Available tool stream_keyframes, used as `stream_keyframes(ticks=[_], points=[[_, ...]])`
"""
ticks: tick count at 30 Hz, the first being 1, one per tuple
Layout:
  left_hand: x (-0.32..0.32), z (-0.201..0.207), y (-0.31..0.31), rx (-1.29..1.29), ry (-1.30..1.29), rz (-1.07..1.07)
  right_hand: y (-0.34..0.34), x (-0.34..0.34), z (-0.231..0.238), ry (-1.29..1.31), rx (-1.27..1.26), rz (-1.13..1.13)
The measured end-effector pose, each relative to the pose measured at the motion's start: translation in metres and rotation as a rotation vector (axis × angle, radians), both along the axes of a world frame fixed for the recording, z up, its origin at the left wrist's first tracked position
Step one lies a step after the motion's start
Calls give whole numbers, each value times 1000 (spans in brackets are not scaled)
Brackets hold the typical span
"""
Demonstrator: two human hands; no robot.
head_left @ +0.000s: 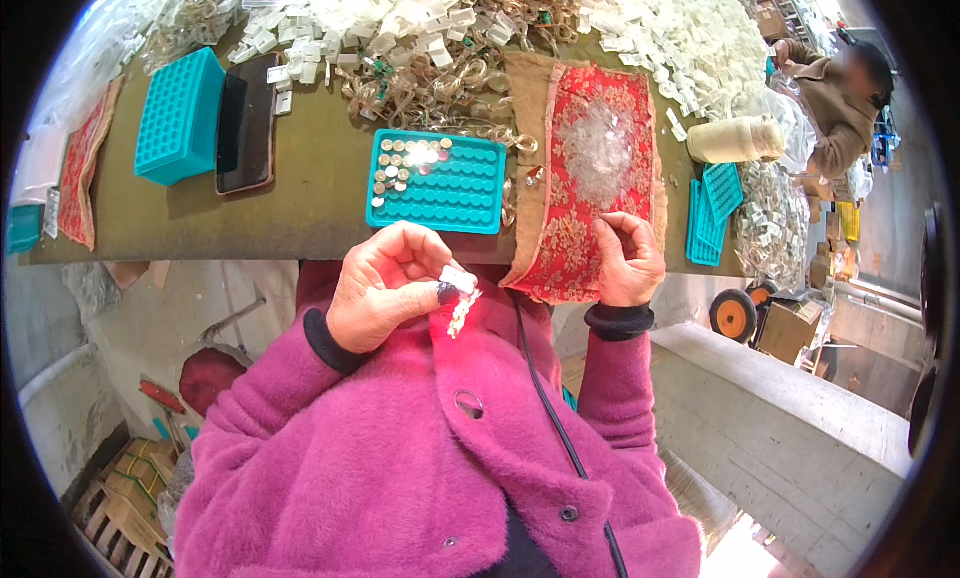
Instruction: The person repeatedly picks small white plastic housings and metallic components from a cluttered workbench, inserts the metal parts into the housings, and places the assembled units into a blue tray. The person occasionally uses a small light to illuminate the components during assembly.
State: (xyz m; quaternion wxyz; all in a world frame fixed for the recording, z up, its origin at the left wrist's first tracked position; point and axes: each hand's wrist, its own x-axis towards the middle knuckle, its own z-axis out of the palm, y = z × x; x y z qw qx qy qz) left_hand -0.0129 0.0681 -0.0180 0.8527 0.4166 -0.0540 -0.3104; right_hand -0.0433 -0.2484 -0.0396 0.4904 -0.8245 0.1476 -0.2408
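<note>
Small clear piece (459,278) pinched in left hand (385,288) fingers (over the pink coat); right hand (628,260) fingers curled closed, nothing visibly held.

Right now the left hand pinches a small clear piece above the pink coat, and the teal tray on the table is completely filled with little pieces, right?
Not quite. In the head view the left hand does pinch the small clear piece, but the teal tray holds pieces only in its upper left corner; most pockets are empty.

Single head-worn fisheye view, steeply downward, close over the chest and the workbench (300,193) edge.
</note>
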Motion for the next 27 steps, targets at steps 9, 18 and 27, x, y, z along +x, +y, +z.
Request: stream_keyframes(ticks=[9, 18, 27], points=[[2, 3, -4, -71, 110, 61, 7, 0, 15, 92, -485, 67], [1, 1, -2, -22, 111, 67, -16, -19, 15, 87, -413, 89], [7, 12, -7, -73, 136, -12, 40, -12, 50, 80, 473, 221]])
